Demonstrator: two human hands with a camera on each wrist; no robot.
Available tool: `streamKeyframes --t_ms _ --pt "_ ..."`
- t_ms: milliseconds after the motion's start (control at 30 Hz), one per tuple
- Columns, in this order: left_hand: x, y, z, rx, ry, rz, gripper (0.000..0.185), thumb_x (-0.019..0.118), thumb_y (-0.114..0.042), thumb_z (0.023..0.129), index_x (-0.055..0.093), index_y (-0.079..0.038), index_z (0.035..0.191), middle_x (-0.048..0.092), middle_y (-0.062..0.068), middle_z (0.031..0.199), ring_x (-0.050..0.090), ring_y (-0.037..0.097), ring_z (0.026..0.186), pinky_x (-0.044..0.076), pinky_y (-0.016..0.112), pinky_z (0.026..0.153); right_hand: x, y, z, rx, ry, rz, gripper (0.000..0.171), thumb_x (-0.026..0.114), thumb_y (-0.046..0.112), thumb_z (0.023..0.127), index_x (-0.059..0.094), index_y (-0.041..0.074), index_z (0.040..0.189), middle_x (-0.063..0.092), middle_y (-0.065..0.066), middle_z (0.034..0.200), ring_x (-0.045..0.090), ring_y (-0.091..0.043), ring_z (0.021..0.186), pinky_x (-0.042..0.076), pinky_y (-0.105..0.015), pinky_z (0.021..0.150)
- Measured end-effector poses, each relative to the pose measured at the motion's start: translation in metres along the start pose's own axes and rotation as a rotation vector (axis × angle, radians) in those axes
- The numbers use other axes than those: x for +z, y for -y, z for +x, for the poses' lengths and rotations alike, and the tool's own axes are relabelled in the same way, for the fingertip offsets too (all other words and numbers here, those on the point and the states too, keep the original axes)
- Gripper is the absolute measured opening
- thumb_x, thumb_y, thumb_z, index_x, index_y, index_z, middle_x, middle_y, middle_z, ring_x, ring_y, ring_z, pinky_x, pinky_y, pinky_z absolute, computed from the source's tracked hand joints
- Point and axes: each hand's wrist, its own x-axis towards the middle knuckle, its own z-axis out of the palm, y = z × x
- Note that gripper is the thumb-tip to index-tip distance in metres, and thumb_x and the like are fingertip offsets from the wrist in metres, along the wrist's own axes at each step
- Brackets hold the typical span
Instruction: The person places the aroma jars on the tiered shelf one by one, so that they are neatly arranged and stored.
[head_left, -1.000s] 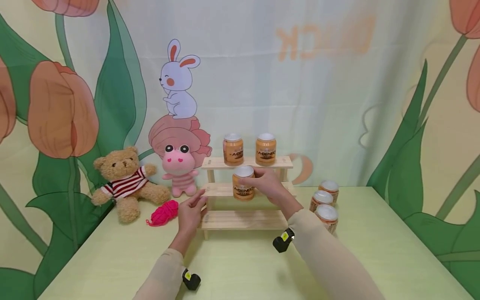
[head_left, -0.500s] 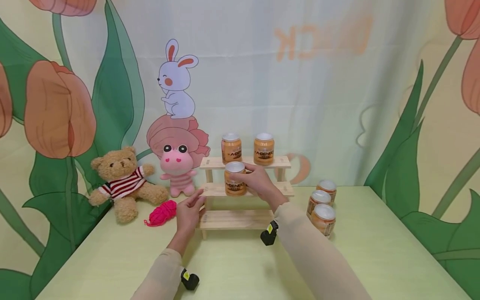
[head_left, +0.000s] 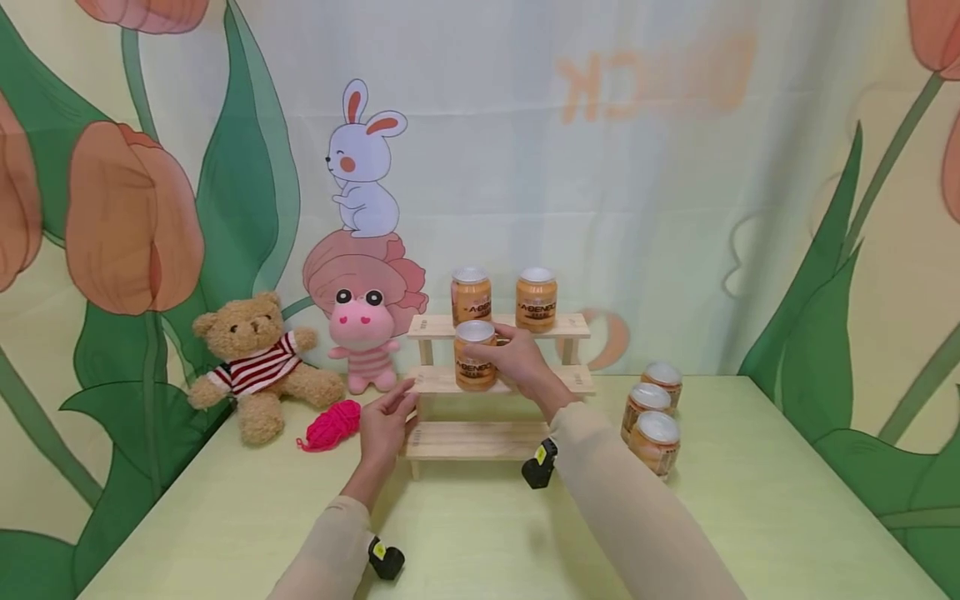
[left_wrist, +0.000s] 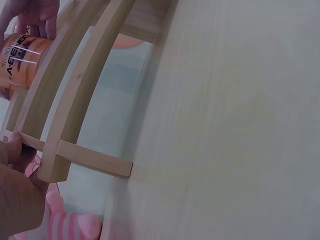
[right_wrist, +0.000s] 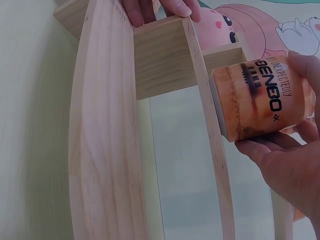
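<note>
1. An orange jar with a silver lid and printed label is held in the grip of the right hand, fingers curled round its side.
2. The jar is set at the left end of the middle step of a three-step pale wooden shelf, near the counter's back edge.
3. The shelf's left post is touched by the left hand; its fingers seem fairly straight, though the wrist view is partial.
</note>
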Motion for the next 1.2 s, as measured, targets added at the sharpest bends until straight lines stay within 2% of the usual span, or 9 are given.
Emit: streamKeyframes --t_ms 133,367,533,700,800,933,1200 --pt "0.002 0.0 -0.001 -0.012 0.016 -0.015 0.033 0.07 -0.007 0.094 0.069 -0.001 0.126 0.07 0.013 0.095 0.068 0.007 0.085 0.059 0.042 0.084 -0.002 0.0 0.0 0.027 -0.02 -0.015 0.074 0.084 0.026 0.083 0.05 0.005 0.144 0.059 -0.014 0.132 0.057 -0.031 0.121 0.049 -0.044 0.102" --pt "0.007 0.002 -0.003 0.002 0.001 -0.006 0.03 0.071 -0.007 0.094 0.071 -0.003 0.124 0.068 0.019 0.1 0.07 0.017 0.09 0.061 0.036 0.078 -0.003 -0.006 0.0 0.03 -0.055 -0.023 0.076 0.084 0.03 0.083 0.048 0.003 0.144 0.059 -0.013 0.13 0.057 -0.029 0.12 0.05 -0.044 0.101" --pt "0.005 0.003 -0.004 -0.006 -0.003 -0.011 0.031 0.07 -0.007 0.094 0.07 -0.002 0.124 0.069 0.021 0.101 0.07 0.022 0.093 0.061 0.034 0.077 -0.007 -0.011 -0.01 0.02 -0.073 -0.012 0.078 0.085 0.035 0.081 0.049 0.008 0.145 0.058 -0.013 0.132 0.056 -0.028 0.121 0.05 -0.047 0.101" --pt "0.002 -0.001 -0.004 -0.002 -0.009 0.002 0.031 0.07 -0.009 0.094 0.071 -0.003 0.124 0.07 0.014 0.097 0.07 0.014 0.091 0.06 0.037 0.08 -0.014 -0.015 -0.024 0.021 -0.081 -0.024 0.074 0.084 0.036 0.082 0.052 0.013 0.145 0.058 -0.016 0.137 0.055 -0.029 0.127 0.048 -0.049 0.104" --pt "0.001 -0.003 -0.004 -0.006 -0.005 -0.001 0.032 0.071 -0.01 0.094 0.07 -0.003 0.125 0.07 0.006 0.094 0.069 0.011 0.091 0.06 0.036 0.081 -0.023 -0.016 -0.037 0.011 -0.07 -0.042 0.071 0.081 0.035 0.085 0.051 0.015 0.146 0.057 -0.015 0.139 0.053 -0.028 0.129 0.046 -0.049 0.105" --pt "0.002 -0.003 -0.005 -0.015 0.011 -0.009 0.034 0.071 -0.011 0.094 0.069 -0.003 0.127 0.07 0.002 0.092 0.069 0.016 0.098 0.059 0.037 0.082 -0.039 -0.021 -0.06 -0.021 -0.063 -0.032 0.066 0.079 0.03 0.088 0.05 0.016 0.147 0.058 -0.01 0.138 0.053 -0.025 0.13 0.045 -0.047 0.107" --pt "0.004 -0.002 -0.004 -0.014 -0.002 0.012 0.032 0.071 -0.008 0.094 0.07 -0.003 0.125 0.069 0.009 0.093 0.069 0.019 0.094 0.061 0.033 0.078 -0.083 -0.042 -0.098 -0.065 -0.066 -0.016 0.067 0.076 0.023 0.091 0.046 0.011 0.149 0.053 -0.018 0.143 0.053 -0.027 0.13 0.049 -0.043 0.104"
